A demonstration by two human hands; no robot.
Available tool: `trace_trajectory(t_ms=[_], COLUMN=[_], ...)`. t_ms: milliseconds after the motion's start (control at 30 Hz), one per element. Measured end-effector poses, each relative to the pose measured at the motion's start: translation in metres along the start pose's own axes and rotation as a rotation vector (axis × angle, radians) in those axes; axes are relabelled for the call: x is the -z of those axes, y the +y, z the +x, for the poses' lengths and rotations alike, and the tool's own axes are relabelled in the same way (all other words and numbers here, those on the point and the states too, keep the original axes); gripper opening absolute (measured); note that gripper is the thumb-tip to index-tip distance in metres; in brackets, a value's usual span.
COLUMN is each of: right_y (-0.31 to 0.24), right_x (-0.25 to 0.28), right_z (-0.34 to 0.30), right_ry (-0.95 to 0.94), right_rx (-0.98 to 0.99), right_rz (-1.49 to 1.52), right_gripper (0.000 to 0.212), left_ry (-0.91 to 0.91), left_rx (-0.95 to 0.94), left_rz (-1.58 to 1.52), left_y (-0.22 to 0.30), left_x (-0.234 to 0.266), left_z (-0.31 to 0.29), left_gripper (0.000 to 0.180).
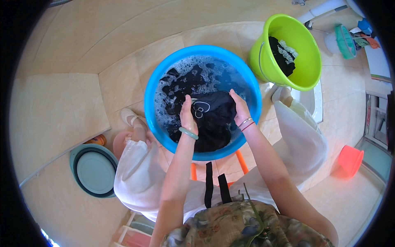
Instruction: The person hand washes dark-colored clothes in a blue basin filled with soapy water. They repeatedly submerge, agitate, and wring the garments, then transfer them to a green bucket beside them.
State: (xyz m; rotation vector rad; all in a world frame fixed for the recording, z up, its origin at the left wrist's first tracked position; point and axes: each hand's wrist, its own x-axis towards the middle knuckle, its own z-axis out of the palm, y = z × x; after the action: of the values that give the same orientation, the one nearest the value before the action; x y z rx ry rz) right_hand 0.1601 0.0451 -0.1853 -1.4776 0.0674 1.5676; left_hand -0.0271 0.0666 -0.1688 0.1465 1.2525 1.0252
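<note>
A large blue basin (149,108) of sudsy water (230,80) stands in front of me. Over it, my left hand (188,117) and my right hand (240,109) grip a wet black garment (216,108) by its two sides, thumbs up and fingers curled underneath, partly hidden. A pale drawstring loops on the garment's upper part, and its lower part hangs into the basin. More dark cloth (187,84) floats among the foam beyond my left hand. A green bangle sits on my left wrist, thin bracelets on my right.
A lime-green bucket (306,61) holding black cloth with pale ruffled trim (287,52) stands at the far right. Folded teal basins (96,172) lean at the left. A small coral bucket (349,161) is on the right, and a teal-rimmed basket (345,41) farther back. My legs flank the basin.
</note>
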Motion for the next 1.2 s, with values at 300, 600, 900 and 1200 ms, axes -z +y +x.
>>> trace_trajectory(t_ms=[300, 600, 900, 1200], right_y=[-0.025, -0.038, -0.043, -0.05], right_x=[0.003, -0.021, -0.034, -0.038], right_z=[-0.048, -0.088, -0.129, -0.134], right_ry=[-0.204, -0.461, -0.495, -0.375], right_rx=[-0.059, -0.033, 0.108, 0.257], right_rz=[0.21, 0.176, -0.283, -0.418], right_gripper=[0.045, 0.05, 0.056, 0.041], left_ry=[0.129, -0.177, -0.296, -0.252], left_rx=[-0.535, -0.501, -0.308, -0.09], left_rz=[1.352, 0.989, 0.902, 0.431], left_y=[0.004, 0.016, 0.034, 0.059], left_x=[0.011, -0.032, -0.032, -0.02], left_z=[-0.009, -0.049, -0.067, -0.086], left_gripper=[0.055, 0.039, 0.046, 0.025])
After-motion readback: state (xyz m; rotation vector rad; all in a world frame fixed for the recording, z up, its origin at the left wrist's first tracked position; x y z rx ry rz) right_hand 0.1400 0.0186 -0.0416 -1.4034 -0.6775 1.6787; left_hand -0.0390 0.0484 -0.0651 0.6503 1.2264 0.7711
